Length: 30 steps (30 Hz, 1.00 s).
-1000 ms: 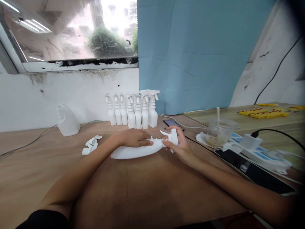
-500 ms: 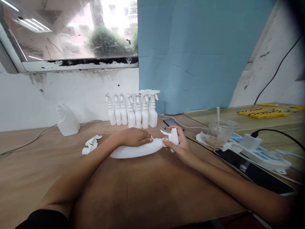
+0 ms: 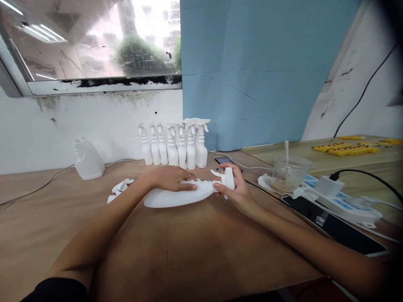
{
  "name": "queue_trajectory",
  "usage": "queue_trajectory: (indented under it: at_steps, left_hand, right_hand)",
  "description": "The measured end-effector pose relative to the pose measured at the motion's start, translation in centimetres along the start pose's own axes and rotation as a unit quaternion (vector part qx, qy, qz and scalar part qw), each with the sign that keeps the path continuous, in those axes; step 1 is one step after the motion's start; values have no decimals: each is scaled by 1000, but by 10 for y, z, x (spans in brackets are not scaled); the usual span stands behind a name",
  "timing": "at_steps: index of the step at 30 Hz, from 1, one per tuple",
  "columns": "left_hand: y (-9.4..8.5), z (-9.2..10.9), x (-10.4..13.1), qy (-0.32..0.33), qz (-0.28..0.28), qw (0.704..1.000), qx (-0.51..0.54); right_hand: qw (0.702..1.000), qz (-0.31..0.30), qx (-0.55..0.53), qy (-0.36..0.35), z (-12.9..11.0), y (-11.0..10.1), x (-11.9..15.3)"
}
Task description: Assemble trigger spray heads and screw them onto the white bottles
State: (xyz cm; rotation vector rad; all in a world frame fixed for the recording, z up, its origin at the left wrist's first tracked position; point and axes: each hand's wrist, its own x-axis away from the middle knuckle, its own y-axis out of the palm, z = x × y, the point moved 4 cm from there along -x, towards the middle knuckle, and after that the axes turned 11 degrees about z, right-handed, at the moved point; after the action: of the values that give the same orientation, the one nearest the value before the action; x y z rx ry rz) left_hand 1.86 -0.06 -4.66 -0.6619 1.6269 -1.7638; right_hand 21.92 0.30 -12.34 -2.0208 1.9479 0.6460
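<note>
A white spray bottle (image 3: 179, 199) lies on its side above the brown tabletop, its base toward the left. My left hand (image 3: 171, 178) is wrapped over the bottle's body, thumb along the near side. At the neck end, my right hand (image 3: 236, 188) grips the white trigger head (image 3: 228, 178), which sits at the bottle's neck with its lever pointing up and left. Whether the head is fully seated cannot be made out. A loose white trigger head (image 3: 121, 188) lies just left of my left forearm, partly hidden by it.
Several white spray bottles (image 3: 172, 153) stand near the wall. A headless white bottle (image 3: 89, 161) is at the left. On the right are a plastic cup (image 3: 288, 178), a power strip (image 3: 352, 209), a dark tablet (image 3: 333, 226) and a phone (image 3: 225, 160).
My left hand has slid slightly left along the bottle, and its fingers have shifted. My right hand still holds the trigger head. The view has moved slightly.
</note>
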Motion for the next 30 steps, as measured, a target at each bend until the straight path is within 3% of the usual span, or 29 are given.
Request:
queue_trajectory:
  at_steps: [5,10,14,21,24,30]
  left_hand:
    - [3,-10,0,-33,-30,998,-40]
    - [5,-4,-3,-14,-13,999,-39]
    - [3,1,-2,-8,-11,999,-44]
    - [3,-1,-1,-21,-14,1000,-12]
    - [3,-1,0,-18,-34,998,46]
    - [4,12,3,30,-98,979,179]
  right_hand:
    - [999,-24,-16,32,6,3,-1]
    - [994,15,-40,99,15,1,-2]
    - [993,41,-48,102,15,-2,-1]
    - [991,27,-64,116,6,-1,-5]
    - [988,-15,-109,107,-4,2,-6]
    - [969,-171,-147,104,-14,13,6]
